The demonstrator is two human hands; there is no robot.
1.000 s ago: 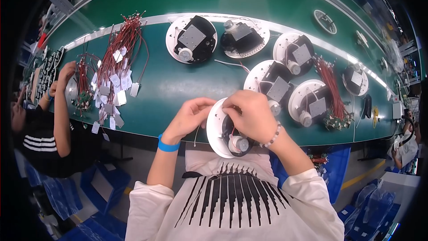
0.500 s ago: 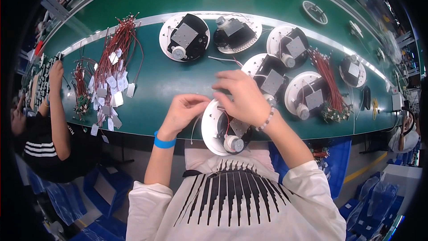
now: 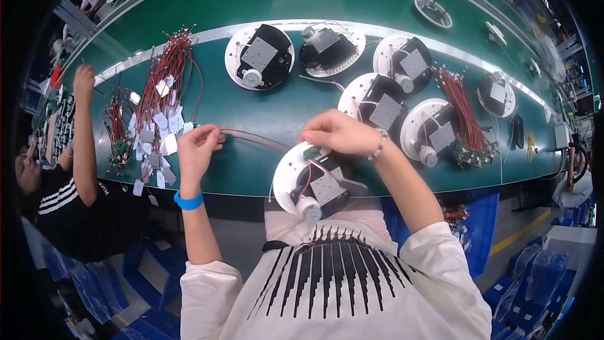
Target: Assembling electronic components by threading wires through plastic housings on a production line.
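My left hand (image 3: 200, 147) is closed in a pinch on thin red and black wires (image 3: 255, 139). The wires stretch right to the far rim of a round white-and-black housing (image 3: 286, 179) tilted at the table's near edge. This housing carries a grey metal plate (image 3: 327, 187), a small round motor (image 3: 309, 209) and a red wire. Over its far rim my right hand (image 3: 340, 132) has its fingers closed, right beside a small green circuit board (image 3: 312, 153). What those fingertips grip is hidden.
Several similar housings (image 3: 260, 56) stand beyond and to the right. Bundles of red wires lie at left (image 3: 167, 79) and right (image 3: 458, 101), the left one with white tags. A co-worker's arm (image 3: 83, 126) reaches over the table at far left. Blue bins (image 3: 151, 264) sit below.
My left hand has moved left, away from the housing, drawing the wires out straight. My right hand has shifted slightly down and left, and the green circuit board now shows. The housing has tilted.
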